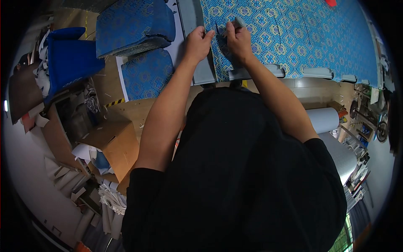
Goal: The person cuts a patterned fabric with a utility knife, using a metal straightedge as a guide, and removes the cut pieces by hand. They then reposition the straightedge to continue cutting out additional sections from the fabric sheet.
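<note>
A large blue patterned fabric [289, 33] with yellow and white motifs covers the table in front of me. My left hand [198, 44] is closed at the fabric's left edge, its thumb and fingers pinching the border above a grey strip [204, 69]. Just to the right, my right hand [239, 42] is closed around a tool with a rounded grey end [240, 22] sticking out above the fist. Dark, thin pointed parts show between the two hands, over the fabric; the tool's exact kind I cannot tell.
Blue patterned cushion-like pieces [126, 27] are stacked on the left, with another patterned piece [147, 73] below. A bright blue chair-like item [71, 59] and a cardboard box [111, 143] stand farther left. Grey rolls [323, 119] lie at right. Grey flaps [317, 73] line the table's near edge.
</note>
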`<state>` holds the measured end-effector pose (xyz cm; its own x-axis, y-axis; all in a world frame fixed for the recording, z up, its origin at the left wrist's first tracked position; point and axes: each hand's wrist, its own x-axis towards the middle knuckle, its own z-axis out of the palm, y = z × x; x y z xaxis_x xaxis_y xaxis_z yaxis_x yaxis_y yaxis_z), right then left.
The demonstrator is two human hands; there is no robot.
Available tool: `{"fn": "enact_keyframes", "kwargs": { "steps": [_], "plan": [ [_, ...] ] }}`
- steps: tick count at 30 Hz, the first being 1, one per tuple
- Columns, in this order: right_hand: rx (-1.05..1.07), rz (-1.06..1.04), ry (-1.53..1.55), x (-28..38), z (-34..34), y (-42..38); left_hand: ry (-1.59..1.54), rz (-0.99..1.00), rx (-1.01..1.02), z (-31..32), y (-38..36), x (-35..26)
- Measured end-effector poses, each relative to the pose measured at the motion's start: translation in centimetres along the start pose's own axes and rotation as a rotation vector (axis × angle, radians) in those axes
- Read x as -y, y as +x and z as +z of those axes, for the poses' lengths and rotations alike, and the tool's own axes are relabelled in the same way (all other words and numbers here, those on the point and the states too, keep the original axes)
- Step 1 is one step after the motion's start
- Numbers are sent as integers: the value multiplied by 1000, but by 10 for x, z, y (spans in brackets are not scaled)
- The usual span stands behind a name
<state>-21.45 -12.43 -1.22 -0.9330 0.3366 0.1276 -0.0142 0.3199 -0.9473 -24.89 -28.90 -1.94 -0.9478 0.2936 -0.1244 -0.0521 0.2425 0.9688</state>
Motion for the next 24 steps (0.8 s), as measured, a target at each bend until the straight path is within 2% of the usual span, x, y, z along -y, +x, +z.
{"fn": "enact_keyframes", "kwargs": {
  "steps": [8,13,18,24],
  "plan": [
    [7,-14,-74,0,0,0,-8,-1,-3,0,-4,-11],
    [29,18,-90,-5,1,1,-29,1,-8,-1,1,2],
    [27,-41,-111,-5,2,2,-68,-1,-2,-3,0,3],
    [-8,46,17,2,-4,2,74,-7,36,-7,3,4]
  ]
}}
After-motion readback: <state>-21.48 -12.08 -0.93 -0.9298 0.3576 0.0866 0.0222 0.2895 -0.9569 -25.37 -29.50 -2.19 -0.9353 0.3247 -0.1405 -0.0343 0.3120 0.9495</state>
